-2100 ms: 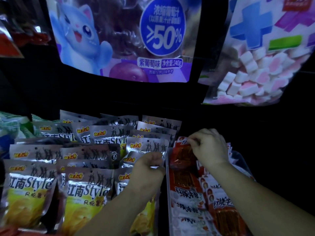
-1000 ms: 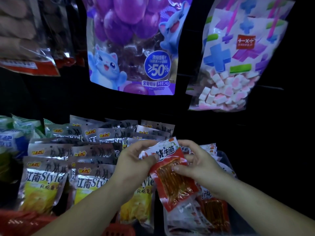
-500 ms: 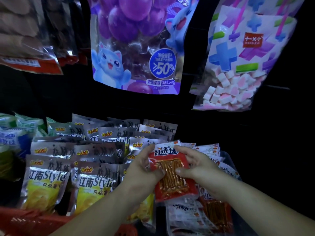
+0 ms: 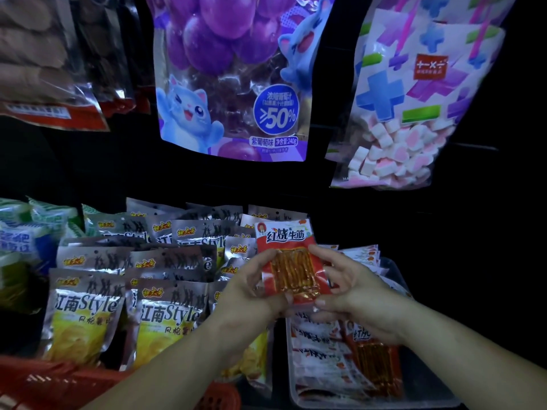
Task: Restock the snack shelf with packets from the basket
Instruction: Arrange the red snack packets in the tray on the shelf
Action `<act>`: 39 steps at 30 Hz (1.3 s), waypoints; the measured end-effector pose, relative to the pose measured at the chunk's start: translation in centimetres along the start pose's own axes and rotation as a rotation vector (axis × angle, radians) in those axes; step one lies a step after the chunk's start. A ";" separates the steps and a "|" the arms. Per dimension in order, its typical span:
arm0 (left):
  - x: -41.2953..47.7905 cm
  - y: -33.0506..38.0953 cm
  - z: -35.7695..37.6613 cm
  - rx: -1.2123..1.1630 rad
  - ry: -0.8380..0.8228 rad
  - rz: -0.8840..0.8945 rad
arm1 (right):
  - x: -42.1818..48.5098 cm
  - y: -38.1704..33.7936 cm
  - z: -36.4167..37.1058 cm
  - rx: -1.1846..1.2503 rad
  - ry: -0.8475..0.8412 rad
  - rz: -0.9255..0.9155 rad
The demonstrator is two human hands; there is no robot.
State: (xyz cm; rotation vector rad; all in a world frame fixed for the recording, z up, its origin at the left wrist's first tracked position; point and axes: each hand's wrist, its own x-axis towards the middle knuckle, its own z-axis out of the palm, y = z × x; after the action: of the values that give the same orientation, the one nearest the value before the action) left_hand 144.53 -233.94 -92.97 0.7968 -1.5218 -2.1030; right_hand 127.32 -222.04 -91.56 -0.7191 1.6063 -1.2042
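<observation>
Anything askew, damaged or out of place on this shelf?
Nothing spilled or damaged. The red packets in the clear tray lie in a loose, overlapping heap, unlike the rows of silver packets beside it. The held packet, gripped by the left hand and right hand, looks intact.

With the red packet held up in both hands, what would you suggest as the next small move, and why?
Probably lower the red packet into the clear tray beneath: left hand and right hand hold it upright just above the matching packets there.
</observation>
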 end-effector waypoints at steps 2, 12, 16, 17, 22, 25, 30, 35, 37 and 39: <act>-0.3 0.1 0.1 -0.038 -0.025 -0.016 | -0.3 -0.3 -0.3 0.045 -0.053 0.027; -0.5 -0.3 1.1 0.169 0.060 0.091 | 0.1 -0.3 2.2 -0.339 0.227 -0.255; -1.5 -0.3 2.4 0.344 -0.149 0.210 | 0.5 -1.7 3.3 0.058 0.137 -0.147; -1.6 -0.3 2.4 0.324 -0.176 0.199 | 0.6 -1.7 3.1 0.039 0.164 -0.164; -0.6 0.0 0.8 0.272 0.136 0.179 | 0.7 -0.7 0.6 -0.111 0.234 -0.169; 0.0 0.8 -0.6 0.208 0.101 0.110 | 0.0 -0.3 0.0 -0.151 0.077 -0.124; 0.6 1.1 -0.5 0.167 0.035 0.076 | 0.1 0.0 1.0 -0.078 0.074 -0.100; 0.6 1.2 -0.2 0.333 0.178 0.141 | 1.1 0.2 1.6 -0.150 0.244 -0.205; 0.6 1.1 0.0 0.232 0.139 0.099 | 1.3 0.2 1.8 -0.141 0.306 -0.228; 0.2 0.9 0.4 0.082 0.088 0.031 | 1.7 0.3 1.9 -0.066 0.383 -0.238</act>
State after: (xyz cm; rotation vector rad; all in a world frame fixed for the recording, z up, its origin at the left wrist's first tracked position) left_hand 144.16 -234.07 -92.11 0.8771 -1.5715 -1.9673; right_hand 128.54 -224.15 -92.52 -0.7717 1.9204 -1.5379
